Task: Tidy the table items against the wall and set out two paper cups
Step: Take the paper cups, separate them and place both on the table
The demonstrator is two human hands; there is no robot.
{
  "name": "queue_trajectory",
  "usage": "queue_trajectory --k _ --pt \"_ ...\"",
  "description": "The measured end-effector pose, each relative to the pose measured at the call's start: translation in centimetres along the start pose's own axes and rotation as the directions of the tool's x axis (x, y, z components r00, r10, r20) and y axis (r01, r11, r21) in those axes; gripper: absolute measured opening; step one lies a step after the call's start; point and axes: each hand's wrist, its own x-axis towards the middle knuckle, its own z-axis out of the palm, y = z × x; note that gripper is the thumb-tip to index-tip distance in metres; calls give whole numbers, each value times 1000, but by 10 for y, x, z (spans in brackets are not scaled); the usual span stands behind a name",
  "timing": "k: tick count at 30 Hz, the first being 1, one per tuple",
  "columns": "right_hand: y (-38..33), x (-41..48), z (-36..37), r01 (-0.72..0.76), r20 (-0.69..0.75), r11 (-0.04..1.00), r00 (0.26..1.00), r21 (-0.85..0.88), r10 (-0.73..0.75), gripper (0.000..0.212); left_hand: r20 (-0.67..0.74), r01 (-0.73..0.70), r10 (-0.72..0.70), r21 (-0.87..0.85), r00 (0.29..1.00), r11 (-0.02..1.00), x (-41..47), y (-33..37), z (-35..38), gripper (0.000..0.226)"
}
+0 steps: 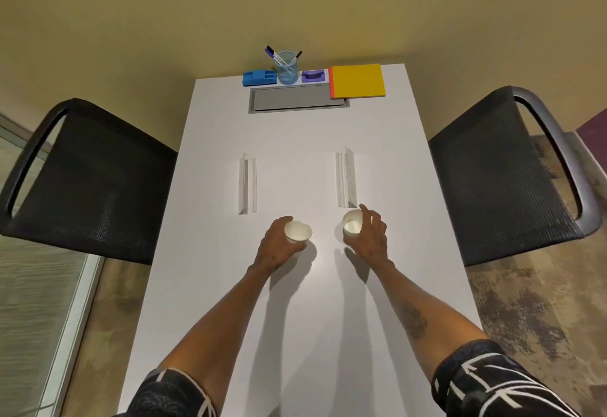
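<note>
Two white paper cups sit upright near the middle of the white table (295, 318), side by side with a bare gap between them. The left cup (298, 232) is gripped by the left hand (276, 245), whose fingers wrap around its outer side and its base. The right cup (352, 223) is gripped by the right hand (371, 239), fingers curled round its far and outer side, with the index finger reaching past the rim. Whether either cup rests fully on the table or is held just above it cannot be told.

Just beyond the cups lie two white folded card strips, the left strip (247, 183) beyond the left cup and the right strip (346, 180) beyond the right cup, its near end close to the right hand's fingertips.

Further beyond the cups, at the table's far edge against the yellowish wall (295, 5), stand the tidied items in a row: a blue holder (258, 78), a clear pen cup (287, 69) with pens, a purple tape dispenser (312, 75) and a yellow pad (358, 81) with an orange edge. A grey cable hatch (295, 99) is set into the table just in front of them, its right corner under the pad.

Well to either side of the cups stand two black mesh chairs, the left chair (92, 180) and the right chair (499, 170).
</note>
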Motion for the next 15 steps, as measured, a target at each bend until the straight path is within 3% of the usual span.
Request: queue_trajectory --k 9,15 --pt "-26 -31 6 68 -123 994 991 83 -58 71 -30 -61 62 34 998 998 -24 -15 -31 78" --pt "-51 -52 30 162 -213 986 966 45 -148 59 -65 -38 40 36 997 999 -31 -39 -60 76"
